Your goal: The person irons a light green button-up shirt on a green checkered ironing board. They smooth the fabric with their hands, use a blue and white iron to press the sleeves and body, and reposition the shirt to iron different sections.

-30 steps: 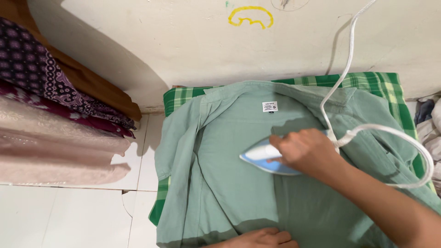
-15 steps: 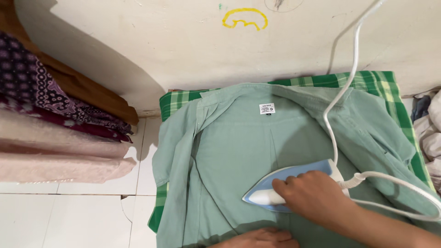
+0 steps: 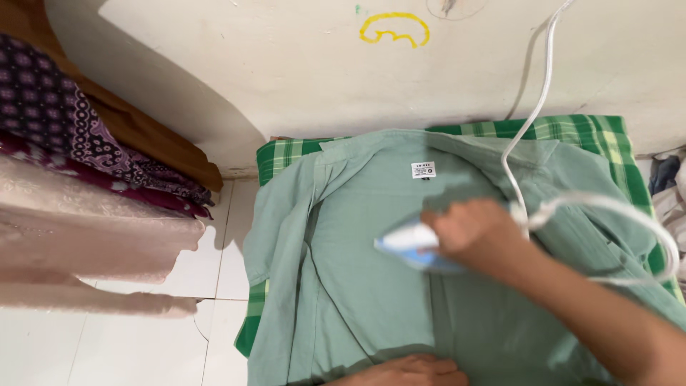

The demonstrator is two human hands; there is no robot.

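Right hand (image 3: 480,236): fingers wrapped around the handle of the iron (image 3: 409,244), holding it tight. The arm comes in from the near right.
Iron: blue and white, a bit blurry, flat on the middle of the shirt (image 3: 371,286), its tip pointing left.
Left hand (image 3: 409,372): lies on the near edge of the shirt with its fingers flat on the cloth – only part of it shows, so I cannot tell how wide the fingers are.
Shirt: light green, spread open with the inside up. A small white tag (image 3: 423,170) sits near the collar at the far side.
Cord (image 3: 544,93): white, runs from the iron up the wall (image 3: 286,64) and loops out to the right.
Cloth under the shirt (image 3: 586,130): green checks, on the white tiled floor (image 3: 128,350).
Left side: 2 kinds of hanging fabric – dark purple with a pattern (image 3: 64,121) and pale pink (image 3: 86,243).
Wall: a yellow scribble (image 3: 394,27) at the far side.
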